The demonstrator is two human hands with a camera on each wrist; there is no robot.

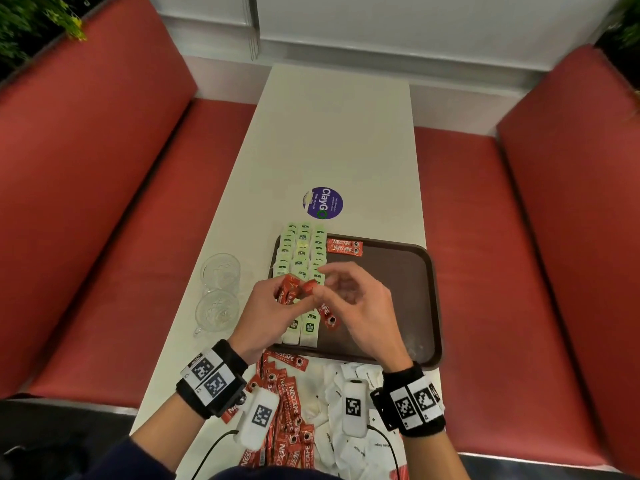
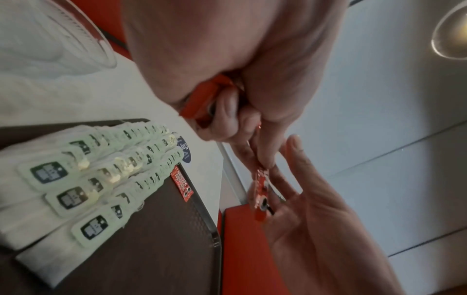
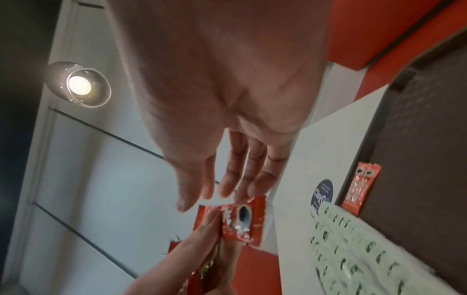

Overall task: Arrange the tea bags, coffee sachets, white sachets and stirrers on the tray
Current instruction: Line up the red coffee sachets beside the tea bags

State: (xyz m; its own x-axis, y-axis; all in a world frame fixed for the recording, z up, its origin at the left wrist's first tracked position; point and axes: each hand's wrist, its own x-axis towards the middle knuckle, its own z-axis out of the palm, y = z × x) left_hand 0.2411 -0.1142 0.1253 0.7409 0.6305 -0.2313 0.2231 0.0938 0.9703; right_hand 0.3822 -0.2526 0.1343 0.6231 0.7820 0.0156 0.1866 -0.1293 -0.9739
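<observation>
A brown tray (image 1: 398,271) lies on the white table. Green-tagged tea bags (image 1: 301,251) fill its left side in three rows, and two red coffee sachets (image 1: 344,247) lie at its far edge. Above the tea bags my left hand (image 1: 294,289) grips a bunch of red coffee sachets (image 2: 199,99) and pinches one sachet (image 2: 260,197) out at its fingertips. My right hand (image 1: 332,289) is beside it with straight, spread fingers (image 3: 227,179) at that sachet (image 3: 242,219), not curled round it.
Loose coffee sachets (image 1: 287,393) and white sachets (image 1: 356,455) are heaped on the table near me. Two glass cups (image 1: 220,271) stand left of the tray. A purple sticker (image 1: 323,203) lies beyond it. Red benches flank the table.
</observation>
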